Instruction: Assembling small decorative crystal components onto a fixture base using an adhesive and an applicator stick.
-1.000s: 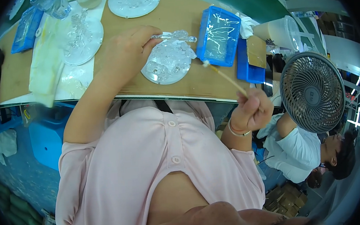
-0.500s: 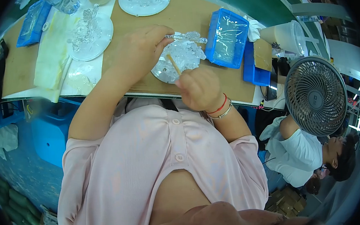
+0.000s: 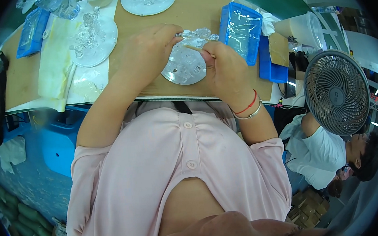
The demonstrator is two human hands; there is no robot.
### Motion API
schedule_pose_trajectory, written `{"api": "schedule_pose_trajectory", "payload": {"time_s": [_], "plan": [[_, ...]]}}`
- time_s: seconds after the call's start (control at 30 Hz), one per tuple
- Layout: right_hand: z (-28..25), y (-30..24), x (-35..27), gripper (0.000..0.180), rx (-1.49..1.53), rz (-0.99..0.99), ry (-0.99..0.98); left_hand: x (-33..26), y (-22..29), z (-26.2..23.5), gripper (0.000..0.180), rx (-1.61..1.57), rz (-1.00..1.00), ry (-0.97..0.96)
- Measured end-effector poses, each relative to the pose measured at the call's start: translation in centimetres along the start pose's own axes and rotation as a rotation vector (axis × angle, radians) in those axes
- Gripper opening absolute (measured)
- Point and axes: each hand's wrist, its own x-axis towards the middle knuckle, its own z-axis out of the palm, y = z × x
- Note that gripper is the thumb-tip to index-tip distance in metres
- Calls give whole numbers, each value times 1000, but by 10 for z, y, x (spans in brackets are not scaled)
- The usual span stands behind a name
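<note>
My left hand (image 3: 158,42) is closed on one end of a clear, knobbly plastic piece (image 3: 200,34), held level above the table. A thin wooden stick (image 3: 194,48) is pinched in my right hand (image 3: 229,68), its tip pointing left, just below the clear piece. Under both hands lies a white round plate (image 3: 188,76) covered with small clear parts. To the left, another white plate (image 3: 86,59) carries a standing cluster of clear pieces (image 3: 91,34). A third plate (image 3: 149,8) with clear pieces sits at the far edge.
Right of the plate stands a blue tray (image 3: 240,34) lined with clear film. Beyond it are a second blue bin (image 3: 271,69), a translucent tub (image 3: 306,29) and a grey fan (image 3: 338,93). A yellowish cloth (image 3: 56,62) lies left. Someone in a white shirt (image 3: 318,156) sits at right.
My right hand has moved up and right with the stick, from over the plate to beside the clear piece. My left hand keeps its hold on that piece.
</note>
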Motion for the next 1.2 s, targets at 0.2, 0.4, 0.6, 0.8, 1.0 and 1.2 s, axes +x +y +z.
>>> {"api": "schedule_pose_trajectory", "payload": {"time_s": [0.2, 0.4, 0.6, 0.8, 1.0, 1.2], "plan": [[-13, 6, -21, 10, -13, -9, -8, -1, 0, 2, 14, 7, 7, 38], [-2, 15, -35, 13, 45, -76, 126, 2, -2, 5, 13, -8, 32, 29], [-11, 17, -52, 11, 76, -65, 128, 4, 2, -1, 15, 22, -40, -37], [-16, 12, -64, 7, 138, 3, 89, 3, 3, 1, 14, 46, -63, -53], [-3, 16, -64, 6, 257, -90, 140, 3, 3, 1, 16, 20, -72, -71], [-5, 24, -81, 5, 341, 4, 180, 5, 4, -1, 21, -48, -67, -66]]}}
